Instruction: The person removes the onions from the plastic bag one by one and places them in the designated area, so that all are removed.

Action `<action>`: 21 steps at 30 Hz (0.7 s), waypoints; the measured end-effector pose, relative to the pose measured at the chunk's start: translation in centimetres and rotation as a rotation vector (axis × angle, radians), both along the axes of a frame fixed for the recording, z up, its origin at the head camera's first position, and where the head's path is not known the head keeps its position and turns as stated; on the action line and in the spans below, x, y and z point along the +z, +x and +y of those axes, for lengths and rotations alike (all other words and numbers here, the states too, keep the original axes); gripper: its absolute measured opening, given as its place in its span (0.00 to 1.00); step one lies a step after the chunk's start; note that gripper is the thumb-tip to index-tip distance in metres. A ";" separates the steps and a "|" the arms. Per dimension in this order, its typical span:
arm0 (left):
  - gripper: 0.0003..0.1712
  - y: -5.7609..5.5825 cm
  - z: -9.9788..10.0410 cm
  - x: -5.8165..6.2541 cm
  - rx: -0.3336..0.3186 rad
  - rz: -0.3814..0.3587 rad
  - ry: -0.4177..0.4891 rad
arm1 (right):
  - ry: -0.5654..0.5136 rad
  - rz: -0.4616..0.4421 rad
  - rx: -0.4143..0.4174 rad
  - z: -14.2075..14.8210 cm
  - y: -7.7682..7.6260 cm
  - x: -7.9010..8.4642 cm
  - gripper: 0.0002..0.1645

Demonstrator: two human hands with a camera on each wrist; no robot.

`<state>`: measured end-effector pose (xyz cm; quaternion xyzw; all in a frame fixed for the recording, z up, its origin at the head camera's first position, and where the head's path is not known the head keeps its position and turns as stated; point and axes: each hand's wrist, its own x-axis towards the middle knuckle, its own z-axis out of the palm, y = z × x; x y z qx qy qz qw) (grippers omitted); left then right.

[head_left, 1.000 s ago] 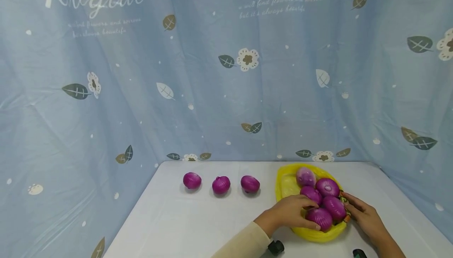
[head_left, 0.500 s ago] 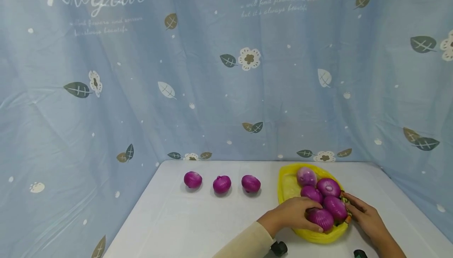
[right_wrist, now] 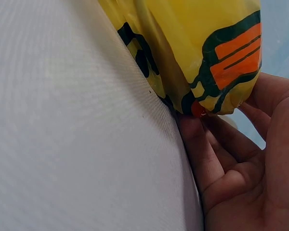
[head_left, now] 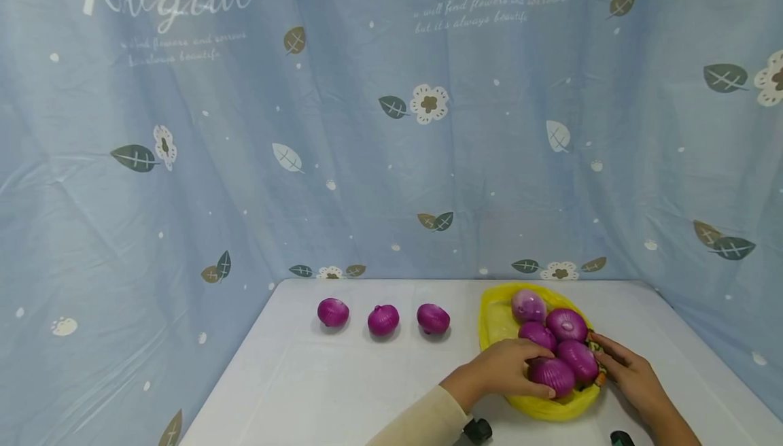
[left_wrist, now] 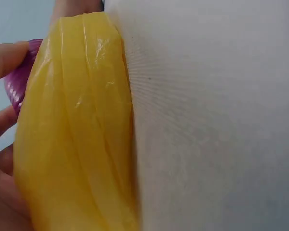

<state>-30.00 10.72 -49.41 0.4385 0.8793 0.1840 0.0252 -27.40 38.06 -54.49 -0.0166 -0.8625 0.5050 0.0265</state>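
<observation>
My left hand (head_left: 503,366) grips the nearest purple onion (head_left: 554,379) in a round yellow plastic-covered container (head_left: 488,317), thumb in front and fingers behind. In the left wrist view, the container's smooth yellow side (left_wrist: 77,120) hides part of that onion (left_wrist: 20,82). My right hand (head_left: 636,378) holds the container's right side. Up close, its fingers (right_wrist: 202,149) reach under the printed yellow plastic (right_wrist: 183,43), with the thumb side against the edge. Several other onions, such as a paler one (head_left: 529,306) at the back, lie in the container.
Three onions stand apart in a row on the white table (head_left: 306,378): left (head_left: 333,312), middle (head_left: 383,321) and right (head_left: 433,319). Behind the table hangs a blue patterned curtain (head_left: 367,160). Dark devices (head_left: 477,430) sit at the wrists.
Hardly anything moves. My left fingers settle slightly around the nearest onion, while my right hand stays at the container's side. The whole head view shifts a little.
</observation>
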 end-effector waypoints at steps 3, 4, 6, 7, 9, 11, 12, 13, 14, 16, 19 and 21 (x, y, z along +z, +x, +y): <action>0.33 0.3 -0.2 0.4 -0.014 0.013 0.016 | 0.010 -0.001 -0.001 -0.1 0.0 0.0 0.43; 0.33 0.5 -0.3 0.6 -0.013 0.011 0.025 | 0.006 -0.001 0.004 -0.1 0.0 0.0 0.43; 0.33 0.8 -0.5 1.2 -0.012 0.002 0.043 | 0.008 -0.011 0.006 -0.1 0.0 0.2 0.43; 0.33 0.9 -0.6 1.5 -0.012 -0.004 0.051 | 0.003 -0.015 0.007 -0.1 0.0 0.2 0.43; 0.33 1.0 -0.9 1.9 -0.016 -0.013 0.058 | -0.001 -0.024 0.003 -0.2 0.0 0.4 0.43; 0.33 1.1 -1.2 2.2 -0.021 -0.022 0.062 | -0.009 -0.041 0.003 -0.2 -0.1 0.5 0.44; 0.33 1.2 -1.4 2.2 -0.025 -0.024 0.068 | -0.010 -0.049 0.005 -0.2 -0.1 0.5 0.44; 0.33 1.2 -1.6 2.3 -0.028 -0.030 0.074 | -0.010 -0.053 0.001 -0.2 -0.1 0.5 0.44; 0.33 1.2 -1.9 2.3 -0.034 -0.034 0.083 | -0.008 -0.058 0.001 -0.2 -0.1 0.5 0.44; 0.33 1.4 -2.4 2.4 -0.038 -0.043 0.103 | -0.004 -0.061 0.006 -0.1 0.0 0.5 0.45; 0.32 1.6 -3.2 2.5 -0.047 -0.036 0.128 | 0.010 -0.050 0.008 0.1 0.0 0.6 0.45; 0.31 1.7 -3.9 2.6 -0.046 -0.017 0.131 | 0.013 -0.047 0.013 0.1 0.0 0.6 0.45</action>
